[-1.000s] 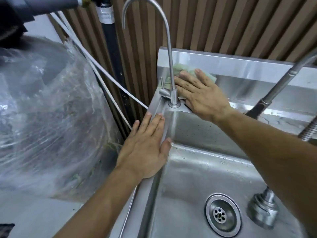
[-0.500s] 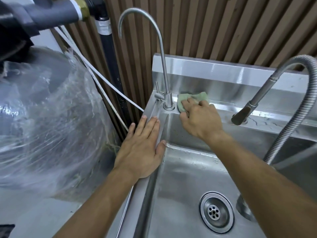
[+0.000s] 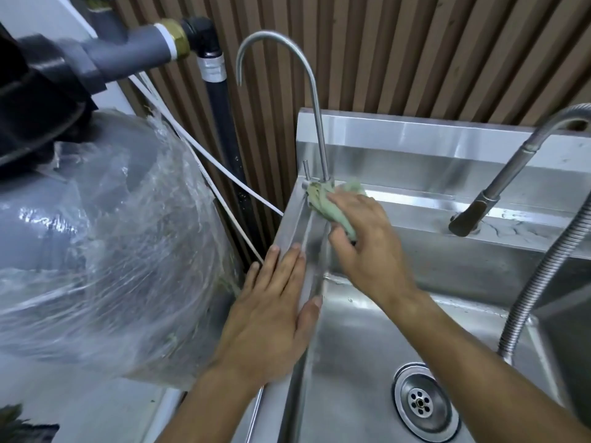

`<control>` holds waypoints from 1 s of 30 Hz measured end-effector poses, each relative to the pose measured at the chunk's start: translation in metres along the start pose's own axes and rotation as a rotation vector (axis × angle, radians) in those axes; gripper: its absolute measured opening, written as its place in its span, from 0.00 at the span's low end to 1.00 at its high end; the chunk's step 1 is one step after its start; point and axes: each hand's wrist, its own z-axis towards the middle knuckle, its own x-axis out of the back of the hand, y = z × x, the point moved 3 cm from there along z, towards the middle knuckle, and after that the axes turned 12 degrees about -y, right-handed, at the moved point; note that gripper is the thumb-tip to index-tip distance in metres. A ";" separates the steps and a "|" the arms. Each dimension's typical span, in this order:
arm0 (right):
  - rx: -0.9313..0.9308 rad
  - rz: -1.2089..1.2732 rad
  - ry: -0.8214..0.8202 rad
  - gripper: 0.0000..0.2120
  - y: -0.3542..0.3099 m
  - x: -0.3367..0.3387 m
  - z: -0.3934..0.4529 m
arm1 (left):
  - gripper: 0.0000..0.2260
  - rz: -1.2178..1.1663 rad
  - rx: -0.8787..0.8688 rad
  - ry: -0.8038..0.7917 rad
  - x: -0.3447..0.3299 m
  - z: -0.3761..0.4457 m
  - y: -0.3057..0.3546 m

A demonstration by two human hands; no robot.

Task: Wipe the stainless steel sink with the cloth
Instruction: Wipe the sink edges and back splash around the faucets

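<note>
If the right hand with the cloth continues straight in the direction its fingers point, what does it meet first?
Most likely the base of the thin gooseneck tap. The right hand points up-left along the sink's rim, and its cloth already seems to touch that base; depth is unclear.

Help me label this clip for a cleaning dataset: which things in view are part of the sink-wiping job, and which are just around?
Part of the job:
- green cloth
- stainless steel sink
- right hand, holding the cloth at the base of the thin gooseneck tap
- left hand, flat on the sink's rim

Just around:
- plastic-wrapped tank
- grey pipe
- white tubes
- pull-out sprayer
- drain
</note>
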 end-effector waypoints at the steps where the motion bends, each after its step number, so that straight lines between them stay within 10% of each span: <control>1: 0.055 -0.048 -0.102 0.24 -0.007 -0.014 0.004 | 0.32 -0.008 -0.003 0.006 -0.004 -0.014 -0.002; 5: 0.013 -0.141 -0.377 0.24 -0.011 -0.058 0.036 | 0.30 0.028 -0.013 0.027 -0.018 -0.046 -0.009; 23: -0.056 -0.081 -0.329 0.22 0.004 -0.039 0.013 | 0.29 0.106 0.008 0.077 -0.024 -0.045 -0.009; 30: -0.318 -0.082 0.226 0.21 0.021 0.033 -0.016 | 0.32 0.085 -0.020 0.090 0.008 0.016 0.018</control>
